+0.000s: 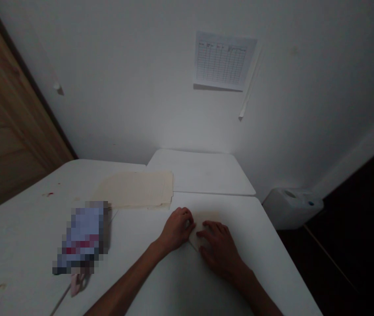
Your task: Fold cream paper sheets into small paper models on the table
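Note:
A small pale cream piece of cloth or paper (194, 239) lies flat on the white table, mostly covered by my hands. At its left edge, my left hand (178, 229) has its fingers curled in, with thumb and fingertips closed on that edge. My right hand (222, 251) rests over its right side, fingers bent but spread apart, fingertips touching the surface. Left of my hands, a cream sheet or small stack of sheets (137, 189) of similar colour lies on the table. I cannot tell whether the material is fabric or paper.
A blurred bluish item (84, 232) with a pink loop (75, 284) lies on the left of the white table (134, 263). A white board or second tabletop (203, 171) meets the wall. A printed chart (224, 61) hangs above. A white plastic container (292, 208) stands right, beyond the edge.

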Tool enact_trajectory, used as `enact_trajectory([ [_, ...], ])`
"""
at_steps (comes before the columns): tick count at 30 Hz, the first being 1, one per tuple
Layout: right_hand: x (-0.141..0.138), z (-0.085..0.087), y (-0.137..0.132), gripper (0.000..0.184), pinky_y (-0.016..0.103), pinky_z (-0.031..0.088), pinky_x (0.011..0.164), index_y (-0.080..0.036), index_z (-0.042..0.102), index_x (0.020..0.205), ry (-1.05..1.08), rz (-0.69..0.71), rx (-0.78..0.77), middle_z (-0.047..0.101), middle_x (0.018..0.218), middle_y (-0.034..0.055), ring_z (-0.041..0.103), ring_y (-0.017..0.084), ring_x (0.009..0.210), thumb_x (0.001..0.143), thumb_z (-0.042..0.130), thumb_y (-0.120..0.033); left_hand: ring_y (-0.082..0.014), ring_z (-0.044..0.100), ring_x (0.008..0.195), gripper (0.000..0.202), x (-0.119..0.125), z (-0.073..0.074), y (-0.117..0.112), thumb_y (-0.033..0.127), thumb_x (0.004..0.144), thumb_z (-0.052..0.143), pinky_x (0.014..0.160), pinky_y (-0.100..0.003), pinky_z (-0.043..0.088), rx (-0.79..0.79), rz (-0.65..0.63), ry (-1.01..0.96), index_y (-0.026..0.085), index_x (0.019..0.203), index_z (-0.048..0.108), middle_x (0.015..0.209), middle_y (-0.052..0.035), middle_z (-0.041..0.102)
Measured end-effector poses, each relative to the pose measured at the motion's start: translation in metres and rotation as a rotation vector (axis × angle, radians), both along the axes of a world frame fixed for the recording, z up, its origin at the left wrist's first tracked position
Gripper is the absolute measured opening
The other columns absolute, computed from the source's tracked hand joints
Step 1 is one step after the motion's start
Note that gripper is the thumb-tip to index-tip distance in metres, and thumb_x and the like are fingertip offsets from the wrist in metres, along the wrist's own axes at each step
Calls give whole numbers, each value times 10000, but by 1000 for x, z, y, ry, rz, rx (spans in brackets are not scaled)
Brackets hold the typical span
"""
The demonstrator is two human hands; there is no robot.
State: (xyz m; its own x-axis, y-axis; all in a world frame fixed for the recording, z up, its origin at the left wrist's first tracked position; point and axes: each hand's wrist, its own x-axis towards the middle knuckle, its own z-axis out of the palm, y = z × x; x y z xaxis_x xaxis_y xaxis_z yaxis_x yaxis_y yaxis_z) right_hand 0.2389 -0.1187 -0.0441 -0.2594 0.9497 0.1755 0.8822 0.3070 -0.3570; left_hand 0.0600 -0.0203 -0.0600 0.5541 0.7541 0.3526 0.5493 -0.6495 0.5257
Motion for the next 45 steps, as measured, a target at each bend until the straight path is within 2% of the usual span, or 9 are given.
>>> enact_trajectory([
  [4,-2,3,3,254,413,308,1011,-297,626,1109,3,-12,18,526,1265,51,449,251,1171,885,516,-345,-211,540,889,36,1,2,-1,163,795,624,824,-337,432,4,0,0,182,766,612,897,-50,597],
  [8,-3,3,5,254,402,319,998,-290,639,1071,3,-27,30,536,1232,49,460,250,1147,836,599,-378,-210,541,892,40,1,1,-1,159,796,626,823,-334,431,1,7,8,185,768,614,898,-47,596],
  [20,-4,3,3,253,385,302,1001,-280,634,1067,29,-31,34,532,1236,52,452,238,1149,828,614,-364,-203,532,884,51,0,-5,0,155,800,618,812,-321,428,22,4,-27,188,771,593,898,-40,586],
  [23,-1,4,3,305,384,297,1009,-283,628,1081,27,-14,21,523,1257,51,445,241,1160,793,647,-379,-204,536,879,58,1,-3,0,154,800,615,808,-323,431,18,2,-29,189,760,592,888,-42,587],
  [29,6,2,0,405,391,272,1040,-280,589,1174,38,31,10,501,1318,58,418,241,1214,780,649,-351,-192,550,899,55,-12,-1,4,156,795,609,832,-321,441,-40,-115,-125,199,823,593,911,-31,609],
  [32,8,2,-2,393,385,277,1042,-260,585,1176,50,21,18,506,1321,63,422,234,1216,792,638,-326,-184,562,874,175,-23,-1,7,148,738,648,795,-307,459,-126,-157,-162,200,900,608,928,-29,616],
  [37,12,2,-6,173,359,315,1010,-261,662,987,64,123,52,585,1200,33,480,207,1126,849,569,-214,-181,575,885,255,-31,2,11,86,685,612,797,-298,466,-219,-196,-175,195,914,641,951,-37,621],
  [41,13,4,-12,169,326,373,931,-257,682,903,77,239,50,621,1092,26,518,194,1020,845,553,-165,-182,581,871,315,-30,2,12,54,650,572,785,-299,469,-246,-187,-186,185,924,658,960,-45,633],
  [45,4,3,-13,140,311,385,894,-246,683,853,152,183,55,631,1017,25,525,186,971,822,578,-159,-185,578,859,319,-30,2,11,68,646,568,783,-305,465,-248,-166,-190,180,929,663,942,-44,636],
])
